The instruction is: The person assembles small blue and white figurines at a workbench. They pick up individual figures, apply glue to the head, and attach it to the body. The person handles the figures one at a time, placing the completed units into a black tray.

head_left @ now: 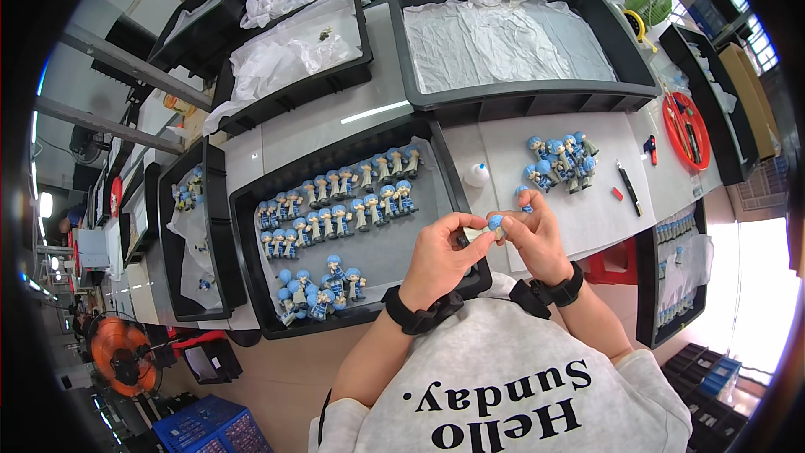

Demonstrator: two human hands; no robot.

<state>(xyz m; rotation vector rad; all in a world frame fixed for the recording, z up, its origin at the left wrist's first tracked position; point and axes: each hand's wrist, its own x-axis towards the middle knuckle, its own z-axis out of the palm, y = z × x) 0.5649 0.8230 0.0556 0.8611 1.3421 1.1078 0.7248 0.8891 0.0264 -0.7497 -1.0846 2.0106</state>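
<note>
A: Figurines in blue caps (335,201) stand in rows in the shallow black plastic tray (251,201) on the left part of the worktop (319,130), yes?

B: Yes, and some loose ones lie heaped at its near corner. Right of the tray comes the left hand (438,256).

A: What is its grip doing?

B: Thumb and forefinger are pinched together on one small blue-capped figurine piece (495,222). The right hand (537,239) pinches the same piece from the other side. So it sits between both hands, above the near edge of the worktop, equally close to each.

A: Its long axis?

B: Too small to tell. Further right, a cluster of finished figurines (560,162) stands on white paper.
</note>
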